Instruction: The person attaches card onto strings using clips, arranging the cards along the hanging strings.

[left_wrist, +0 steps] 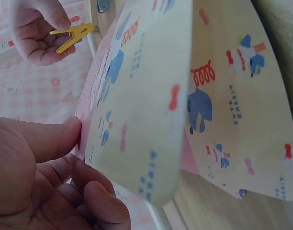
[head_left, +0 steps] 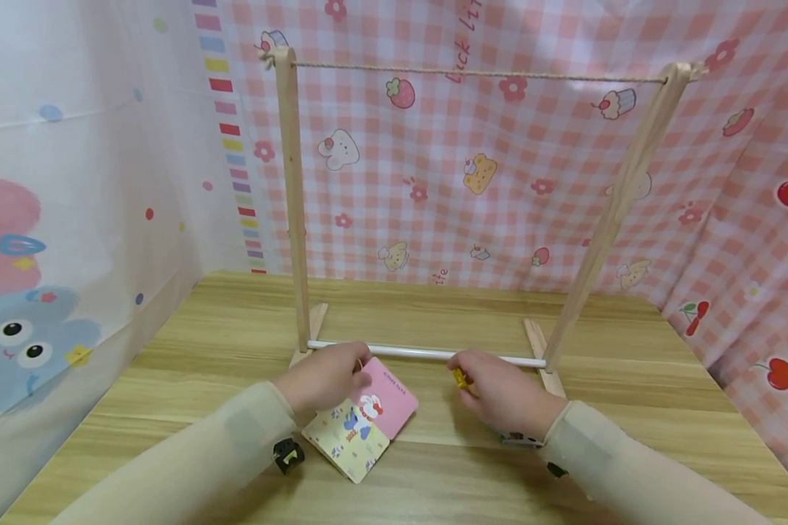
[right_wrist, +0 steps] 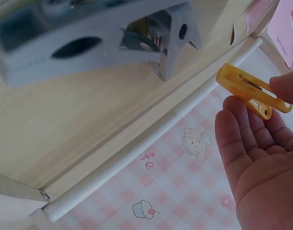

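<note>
My left hand (head_left: 325,375) pinches the corner of a pink and cream booklet (head_left: 394,401) with a rabbit print. In the left wrist view its cream leaves (left_wrist: 141,96) stand apart, and the thumb presses on the pink edge. My right hand (head_left: 508,390) holds a yellow clothespin (right_wrist: 244,86) between thumb and fingers, just in front of the white rod (head_left: 420,353). Below the right wrist is a grey clothespin (head_left: 520,439), which looms large and blurred in the right wrist view.
A wooden frame stands on the table (head_left: 236,437). Its left post (head_left: 292,197) and right post (head_left: 620,211) carry a thin rope (head_left: 479,71) across the top, with the white rod joining them low down. Behind hangs a pink checked cloth (head_left: 433,146); a white printed cloth (head_left: 105,182) covers the left side.
</note>
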Tool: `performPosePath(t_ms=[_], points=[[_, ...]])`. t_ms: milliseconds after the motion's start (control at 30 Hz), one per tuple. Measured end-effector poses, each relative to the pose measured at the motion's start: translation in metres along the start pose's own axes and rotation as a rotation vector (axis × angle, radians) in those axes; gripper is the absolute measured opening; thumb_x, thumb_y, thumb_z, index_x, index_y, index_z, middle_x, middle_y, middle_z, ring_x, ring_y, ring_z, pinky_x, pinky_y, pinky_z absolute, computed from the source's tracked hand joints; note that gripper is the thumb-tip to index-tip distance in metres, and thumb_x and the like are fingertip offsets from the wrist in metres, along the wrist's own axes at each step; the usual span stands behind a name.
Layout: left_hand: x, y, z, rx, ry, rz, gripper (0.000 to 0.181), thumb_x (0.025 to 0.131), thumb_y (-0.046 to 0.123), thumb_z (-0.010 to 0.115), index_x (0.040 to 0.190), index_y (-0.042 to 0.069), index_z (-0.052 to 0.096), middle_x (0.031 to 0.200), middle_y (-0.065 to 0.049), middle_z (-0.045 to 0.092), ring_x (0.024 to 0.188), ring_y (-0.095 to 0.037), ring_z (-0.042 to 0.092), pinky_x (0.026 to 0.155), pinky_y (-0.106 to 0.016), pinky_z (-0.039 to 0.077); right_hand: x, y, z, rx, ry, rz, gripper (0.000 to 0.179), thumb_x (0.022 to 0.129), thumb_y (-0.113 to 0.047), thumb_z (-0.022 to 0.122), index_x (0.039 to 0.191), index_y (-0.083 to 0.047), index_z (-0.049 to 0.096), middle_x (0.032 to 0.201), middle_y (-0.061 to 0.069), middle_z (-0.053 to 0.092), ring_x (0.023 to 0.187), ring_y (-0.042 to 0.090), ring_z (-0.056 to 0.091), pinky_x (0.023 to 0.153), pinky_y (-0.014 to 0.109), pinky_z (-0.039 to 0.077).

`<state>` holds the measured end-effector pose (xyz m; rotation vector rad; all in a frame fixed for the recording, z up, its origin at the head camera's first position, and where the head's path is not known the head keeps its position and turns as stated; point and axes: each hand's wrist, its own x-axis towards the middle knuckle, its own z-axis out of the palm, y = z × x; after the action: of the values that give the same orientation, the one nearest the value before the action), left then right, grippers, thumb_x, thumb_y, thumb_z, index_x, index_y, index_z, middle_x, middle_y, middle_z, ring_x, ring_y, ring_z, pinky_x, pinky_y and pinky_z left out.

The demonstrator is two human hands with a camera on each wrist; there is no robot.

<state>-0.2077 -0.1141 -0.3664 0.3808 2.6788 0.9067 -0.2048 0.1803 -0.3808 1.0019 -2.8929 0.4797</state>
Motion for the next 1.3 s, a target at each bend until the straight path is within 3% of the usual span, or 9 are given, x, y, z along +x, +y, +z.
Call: performPosePath(t_ms=[233,367,567,867,1100,1300], points=[[0.001,-0.002,-0.006,-0.066,0.016,0.016,0.007,0.106,0.016,0.063,0.111,0.014,0.066,0.09,0.0,0.069,0.079,-0.017,0.066,0.072,-0.032,0.057,0.003,-0.002,-0.007,0.046,-0.01,0.076,0.029,0.095,-0.006,0.074,0.123,-0.004,0.064,0.104,0.002,0.07,0.098,0.016,0.068,0.085,0.039,0.06],[0.002,-0.002,-0.011,-0.002,0.045,0.055,0.005,0.106,0.017,0.062,0.11,0.015,0.065,0.09,0.0,0.068,0.078,-0.015,0.065,0.071,-0.031,0.056,0.004,-0.003,-0.01,0.054,0.029,0.077,0.027,0.096,-0.006,0.073,0.121,-0.003,0.063,0.102,0.003,0.07,0.098,0.019,0.07,0.084,0.04,0.061],[0.003,0.003,-0.021,-0.011,0.07,0.083,0.005,0.108,0.016,0.059,0.108,0.013,0.063,0.091,-0.003,0.066,0.077,-0.016,0.064,0.068,-0.03,0.055,0.004,-0.004,-0.016,0.062,0.052,0.103,0.026,0.098,-0.011,0.074,0.12,-0.004,0.062,0.108,0.006,0.071,0.104,0.024,0.072,0.087,0.042,0.061],[0.004,0.011,-0.035,0.023,0.161,0.117,0.015,0.109,0.018,0.058,0.119,0.011,0.064,0.096,-0.003,0.069,0.081,-0.016,0.064,0.071,-0.031,0.055,0.007,-0.006,-0.028,0.04,0.22,0.046,0.029,0.094,-0.013,0.08,0.117,-0.004,0.063,0.107,0.01,0.067,0.096,0.022,0.067,0.08,0.04,0.059],[0.005,0.015,-0.046,0.01,0.212,0.128,0.011,0.109,0.022,0.057,0.111,0.013,0.062,0.097,-0.004,0.068,0.08,-0.019,0.063,0.069,-0.031,0.055,0.01,-0.01,-0.037,0.025,0.332,0.038,0.031,0.094,-0.014,0.081,0.118,-0.002,0.065,0.107,0.009,0.067,0.096,0.022,0.068,0.079,0.039,0.06],[0.005,0.02,-0.055,-0.029,0.243,0.144,0.012,0.11,0.022,0.055,0.105,0.012,0.061,0.091,-0.006,0.065,0.075,-0.02,0.059,0.064,-0.032,0.052,0.014,-0.013,-0.044,0.041,0.367,0.04,0.032,0.094,-0.012,0.08,0.12,-0.002,0.065,0.109,0.01,0.069,0.096,0.023,0.069,0.078,0.04,0.06]])
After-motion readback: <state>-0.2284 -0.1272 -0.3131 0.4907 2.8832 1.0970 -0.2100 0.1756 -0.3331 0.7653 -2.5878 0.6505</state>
